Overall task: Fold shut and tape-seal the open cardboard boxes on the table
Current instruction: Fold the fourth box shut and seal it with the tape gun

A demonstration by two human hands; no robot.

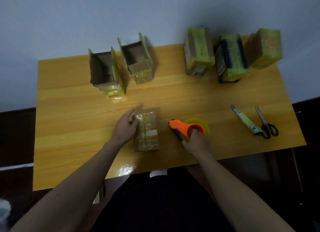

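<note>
While taped, closed box beside left hand, touching.

A yellow wood-grain bench stands against a plain pale blue-grey wall at 12 o'clock; glare glints at 6 o'clock.

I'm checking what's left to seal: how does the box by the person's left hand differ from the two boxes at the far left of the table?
The near box has its flaps folded shut, with a seam down its top; the two far-left boxes stand open with flaps upright. The left hand touches the near box; nothing touches the far ones. All are brown cardboard carrying glossy tape.
</note>
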